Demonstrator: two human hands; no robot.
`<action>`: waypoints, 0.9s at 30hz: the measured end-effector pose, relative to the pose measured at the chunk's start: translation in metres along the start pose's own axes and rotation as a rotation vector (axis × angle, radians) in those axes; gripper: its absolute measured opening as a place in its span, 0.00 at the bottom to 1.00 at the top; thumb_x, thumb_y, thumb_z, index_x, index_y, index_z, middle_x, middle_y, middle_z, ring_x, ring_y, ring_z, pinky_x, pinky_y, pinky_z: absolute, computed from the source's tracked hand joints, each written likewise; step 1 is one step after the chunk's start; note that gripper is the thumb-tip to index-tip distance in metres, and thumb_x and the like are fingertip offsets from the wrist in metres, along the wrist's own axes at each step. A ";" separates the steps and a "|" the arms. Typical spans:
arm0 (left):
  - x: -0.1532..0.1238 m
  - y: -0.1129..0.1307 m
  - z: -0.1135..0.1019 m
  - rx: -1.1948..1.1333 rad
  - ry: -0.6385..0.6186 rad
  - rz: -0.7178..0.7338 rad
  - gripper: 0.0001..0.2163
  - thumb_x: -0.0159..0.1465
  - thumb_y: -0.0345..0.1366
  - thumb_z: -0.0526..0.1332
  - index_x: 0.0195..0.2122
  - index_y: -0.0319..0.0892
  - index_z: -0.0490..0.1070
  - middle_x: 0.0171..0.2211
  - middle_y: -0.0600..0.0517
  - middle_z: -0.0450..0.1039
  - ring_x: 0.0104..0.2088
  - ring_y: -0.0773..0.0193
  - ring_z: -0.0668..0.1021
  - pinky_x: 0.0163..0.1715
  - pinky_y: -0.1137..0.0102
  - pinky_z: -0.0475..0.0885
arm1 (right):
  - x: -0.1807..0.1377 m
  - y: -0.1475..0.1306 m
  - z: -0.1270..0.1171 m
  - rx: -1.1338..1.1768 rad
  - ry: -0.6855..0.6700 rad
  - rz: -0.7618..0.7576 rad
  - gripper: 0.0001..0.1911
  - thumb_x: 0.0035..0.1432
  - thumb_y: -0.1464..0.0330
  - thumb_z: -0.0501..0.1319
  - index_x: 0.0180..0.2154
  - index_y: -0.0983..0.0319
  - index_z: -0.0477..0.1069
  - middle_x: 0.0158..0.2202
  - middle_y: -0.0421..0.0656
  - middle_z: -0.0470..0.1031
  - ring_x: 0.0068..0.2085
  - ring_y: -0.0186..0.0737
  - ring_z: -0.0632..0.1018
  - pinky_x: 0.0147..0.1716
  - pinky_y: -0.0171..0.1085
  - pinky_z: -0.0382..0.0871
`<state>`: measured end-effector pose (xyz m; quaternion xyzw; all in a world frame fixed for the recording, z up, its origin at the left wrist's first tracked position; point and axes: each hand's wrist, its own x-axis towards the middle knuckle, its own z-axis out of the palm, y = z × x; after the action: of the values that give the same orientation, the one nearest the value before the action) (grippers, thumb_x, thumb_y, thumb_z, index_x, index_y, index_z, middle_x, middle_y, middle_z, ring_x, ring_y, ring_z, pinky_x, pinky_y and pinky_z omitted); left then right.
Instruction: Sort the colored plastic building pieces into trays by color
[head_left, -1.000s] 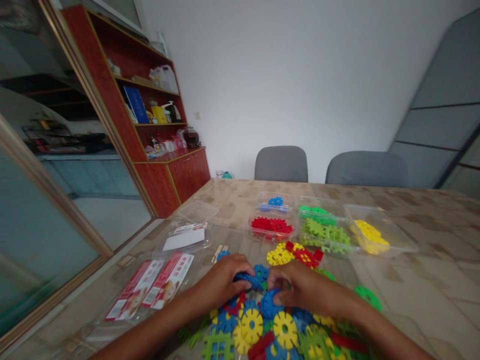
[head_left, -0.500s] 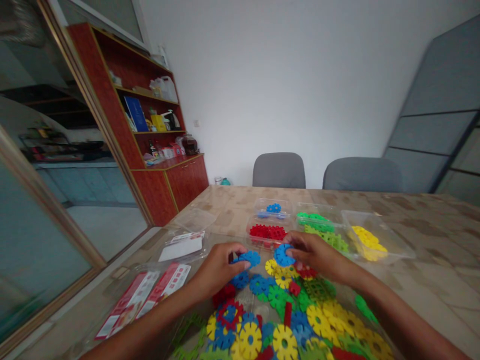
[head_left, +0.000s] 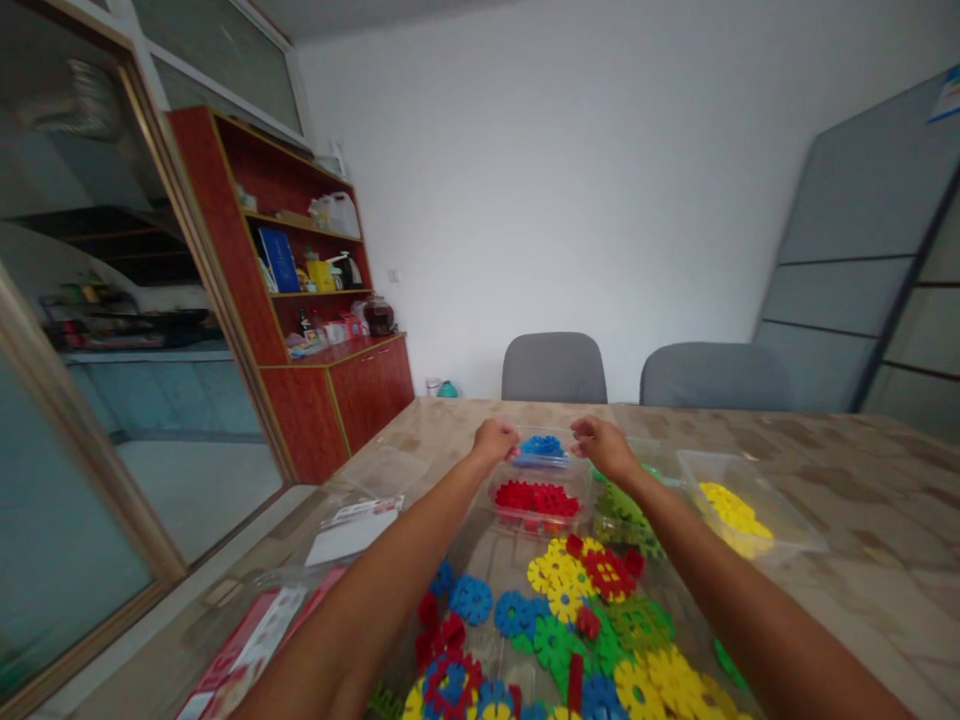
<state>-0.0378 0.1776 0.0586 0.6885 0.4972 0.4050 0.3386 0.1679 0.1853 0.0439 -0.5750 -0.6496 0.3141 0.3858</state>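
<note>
Both my arms reach out over the table to the far clear tub of blue pieces (head_left: pixel 541 447). My left hand (head_left: pixel 493 441) is at the tub's left rim with its fingers curled shut, and a blue piece shows at the fingertips. At the tub's right rim, my right hand (head_left: pixel 601 447) has its fingers pinched together, and what they hold is hidden. A clear tub of red pieces (head_left: pixel 536 498) stands just in front of the blue one. Between my forearms lies a loose pile of blue, yellow, red and green toothed discs (head_left: pixel 570 620).
A tub of green pieces (head_left: pixel 626 510) and a tub of yellow pieces (head_left: pixel 731 508) stand to the right. Clear lids and printed packaging (head_left: pixel 352 525) lie on the left. Two grey chairs (head_left: pixel 553 367) stand at the table's far side, and a red cabinet (head_left: pixel 330 385) is at the left.
Both hands lifted blue pieces from the near pile and moved forward to the blue tub. The camera tilted up.
</note>
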 end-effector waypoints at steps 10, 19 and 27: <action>-0.078 -0.014 -0.010 -0.042 -0.259 -0.039 0.08 0.65 0.31 0.60 0.44 0.35 0.74 0.36 0.49 0.77 0.29 0.66 0.75 0.30 0.72 0.71 | -0.124 0.019 -0.056 0.065 -0.235 -0.105 0.16 0.56 0.54 0.64 0.37 0.60 0.75 0.28 0.39 0.75 0.29 0.40 0.76 0.29 0.37 0.71; -0.192 0.006 -0.003 0.253 -0.630 0.227 0.16 0.59 0.34 0.70 0.49 0.46 0.76 0.47 0.51 0.76 0.46 0.58 0.76 0.47 0.68 0.67 | -0.217 0.067 -0.062 -0.323 -0.384 -0.187 0.08 0.59 0.63 0.62 0.38 0.56 0.78 0.37 0.46 0.79 0.36 0.45 0.77 0.36 0.39 0.71; -0.202 -0.010 0.022 0.392 -0.608 0.187 0.20 0.56 0.40 0.74 0.49 0.49 0.74 0.46 0.51 0.75 0.45 0.55 0.75 0.46 0.66 0.67 | -0.225 0.038 -0.008 -0.523 -0.333 -0.213 0.12 0.54 0.67 0.64 0.42 0.58 0.74 0.45 0.50 0.74 0.43 0.51 0.76 0.42 0.44 0.71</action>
<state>-0.0579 -0.0143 -0.0044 0.8716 0.3769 0.1083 0.2942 0.2028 -0.0320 -0.0157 -0.5242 -0.8188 0.1840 0.1443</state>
